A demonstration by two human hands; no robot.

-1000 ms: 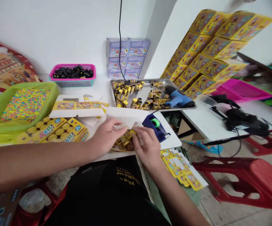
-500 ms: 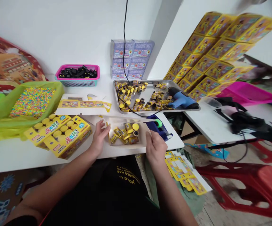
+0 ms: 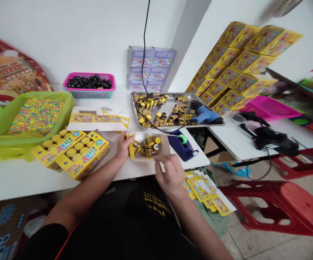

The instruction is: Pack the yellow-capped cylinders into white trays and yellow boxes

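An open carton (image 3: 165, 147) with pale inner walls lies on the table in front of me. Inside it are several small yellow-lidded jars (image 3: 147, 145), tumbled on their sides. My left hand (image 3: 123, 147) grips the carton's yellow left end, thumb over the edge. At the carton's near right corner is my right hand (image 3: 171, 175), fingers curled in and slightly blurred; what they hold, if anything, is hidden. Two yellow display boxes (image 3: 77, 155) filled with yellow-lidded jars stand to the left. A flattened carton (image 3: 96, 124) lies just behind.
A metal tray (image 3: 167, 96) holds many small jars and a blue heat gun (image 3: 206, 115). A tape dispenser (image 3: 182, 148) sits to the right. Candy beads (image 3: 37, 115) fill a lined basket at left. Flat cartons (image 3: 207, 189) and a red stool (image 3: 281, 206) are at lower right.
My right hand has left the carton's right wall and come toward me and left, its fingers now curled. My left hand and the carton have shifted slightly right; the jars have bunched together.
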